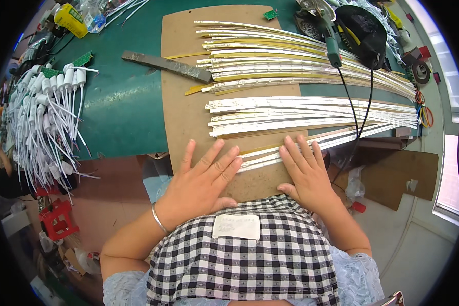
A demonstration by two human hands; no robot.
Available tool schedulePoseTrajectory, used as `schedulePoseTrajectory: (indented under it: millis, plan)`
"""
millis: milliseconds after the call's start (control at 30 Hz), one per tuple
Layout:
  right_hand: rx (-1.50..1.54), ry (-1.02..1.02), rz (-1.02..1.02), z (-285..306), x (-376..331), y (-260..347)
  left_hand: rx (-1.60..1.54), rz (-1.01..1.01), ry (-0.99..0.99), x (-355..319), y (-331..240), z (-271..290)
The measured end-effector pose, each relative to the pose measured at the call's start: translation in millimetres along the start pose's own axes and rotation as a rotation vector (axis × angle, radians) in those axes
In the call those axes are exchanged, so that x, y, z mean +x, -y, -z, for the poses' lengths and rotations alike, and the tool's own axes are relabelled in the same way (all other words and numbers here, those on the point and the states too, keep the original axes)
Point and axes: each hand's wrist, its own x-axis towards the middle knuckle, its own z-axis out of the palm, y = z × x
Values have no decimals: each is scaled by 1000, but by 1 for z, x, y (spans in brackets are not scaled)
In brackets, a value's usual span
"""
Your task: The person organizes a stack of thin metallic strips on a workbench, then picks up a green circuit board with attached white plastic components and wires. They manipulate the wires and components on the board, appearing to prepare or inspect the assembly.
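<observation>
My left hand [201, 178] lies flat with fingers spread, its fingertips at the left ends of the nearest white LED strips [262, 157]. My right hand [307, 176] rests open across the same strips farther right, its thumb apart from the fingers. Under them is a brown board [183, 120]. Just beyond my fingers lies a middle bundle of white strips [280, 115]. Farther off, a larger bundle of white and yellow-edged strips [270, 64] fans toward the right. A dark flat bar [166, 66] touches that bundle's left ends.
White cylindrical parts with wires [48, 107] hang over the green table's [120, 120] left edge. A green-handled tool [332, 51] and a black mesh item [362, 33] sit at the back right, cables trailing nearer. A yellow bottle [70, 20] stands back left. A red stool [58, 219] is below.
</observation>
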Motion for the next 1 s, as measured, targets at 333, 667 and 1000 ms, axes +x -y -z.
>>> schedulePoseTrajectory:
  millis: [333, 667, 1000]
  plan:
    - [90, -474, 20, 14, 63, -18, -73, 67, -485, 43, 35, 8]
    - [-121, -359, 296, 28, 78, -48, 54, 31, -438, 57, 41, 14]
    - [116, -281, 136, 28, 75, -47, -145, 238, -262, 48, 26, 16]
